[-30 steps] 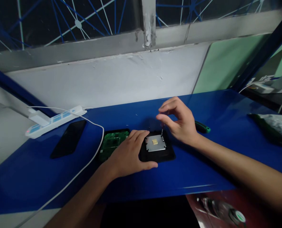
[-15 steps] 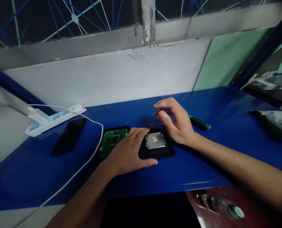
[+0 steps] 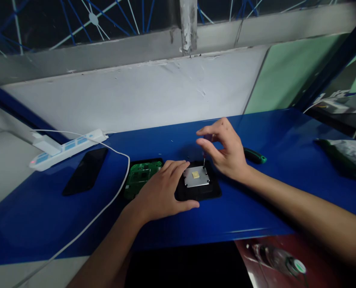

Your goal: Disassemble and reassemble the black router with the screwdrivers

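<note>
A black casing point(image 3: 215, 192) lies on the blue tabletop with a silver metal plate point(image 3: 193, 182) in it, and a small yellowish square pad point(image 3: 195, 175) sits on the plate. My left hand point(image 3: 163, 192) spans the casing's left side, fingers at its far edge and thumb along its near edge. My right hand point(image 3: 227, 154) pinches a thin screwdriver point(image 3: 204, 161) held upright, its tip at the plate's far right corner. The handle is mostly hidden by my fingers. Left of the casing is a green circuit board point(image 3: 139, 178) in a black shell, partly covered by my left hand.
A black phone point(image 3: 86, 172) and a white power strip point(image 3: 68, 149) with a white cable point(image 3: 115, 200) are on the left. Behind my right hand lies a green-and-black handled tool point(image 3: 255, 156). A silvery bag point(image 3: 349, 154) rests far right; a plastic bottle point(image 3: 281, 259) is below the table.
My right hand has shifted slightly right and its thumb and forefinger sit a little differently on the screwdriver. The left hand and casing stay in place.
</note>
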The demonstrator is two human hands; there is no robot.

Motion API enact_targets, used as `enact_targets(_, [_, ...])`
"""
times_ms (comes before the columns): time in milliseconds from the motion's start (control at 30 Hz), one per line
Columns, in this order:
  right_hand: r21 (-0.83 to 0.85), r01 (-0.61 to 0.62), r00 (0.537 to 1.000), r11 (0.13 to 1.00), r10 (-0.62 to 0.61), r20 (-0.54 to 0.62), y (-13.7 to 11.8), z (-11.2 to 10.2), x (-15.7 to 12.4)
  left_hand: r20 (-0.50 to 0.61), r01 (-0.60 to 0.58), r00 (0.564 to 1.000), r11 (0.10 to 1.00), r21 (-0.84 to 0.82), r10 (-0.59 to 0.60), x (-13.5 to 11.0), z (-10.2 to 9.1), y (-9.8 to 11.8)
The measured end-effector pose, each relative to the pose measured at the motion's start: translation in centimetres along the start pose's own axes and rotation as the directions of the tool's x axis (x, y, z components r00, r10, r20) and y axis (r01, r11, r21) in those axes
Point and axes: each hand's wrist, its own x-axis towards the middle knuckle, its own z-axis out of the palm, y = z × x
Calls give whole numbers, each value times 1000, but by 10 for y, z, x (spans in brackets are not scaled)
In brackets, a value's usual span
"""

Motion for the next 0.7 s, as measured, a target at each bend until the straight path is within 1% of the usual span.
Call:
enact_targets(100, [17, -51, 999, 999, 51, 11, 0, 0, -1, 9, -2, 1000, 1000, -4, 2, 0, 0, 0])
enact_targets(167, [46, -108, 994, 993, 106, 35, -1, -1, -3, 16, 0, 1000, 1000, -19, 1, 0, -1, 0])
enact_targets(233, [72, -138, 989, 988, 134, 65, -1, -2, -4, 19, 5, 1000, 1000, -28, -5, 0, -1, 0])
enact_targets(333, [118, -134, 988, 984, 124, 91, 0, -4, -5, 7, 6, 1000, 1000, -19, -6, 0, 0, 0])
enact_targets(400, [128, -118, 991, 985, 109, 80, 1, -4, -5, -2, -1, 1000, 1000, -22, 1, 0, 0, 0])
enact_targets(533, [69, -81, 996, 994, 79, 28, 3, -2, -3, -3, -7, 1000, 999, -41, 7, 0, 1, -2])
enact_targets(633, [38, -125, 992, 991, 125, 12, 0, -1, -2, -2, -9, 1000, 999, -45, 9, -1, 1, -2])
enact_targets(700, [54, -148, 989, 987, 147, 35, -2, -3, -2, 1, -6, 1000, 999, -33, 6, -1, 1, -2])
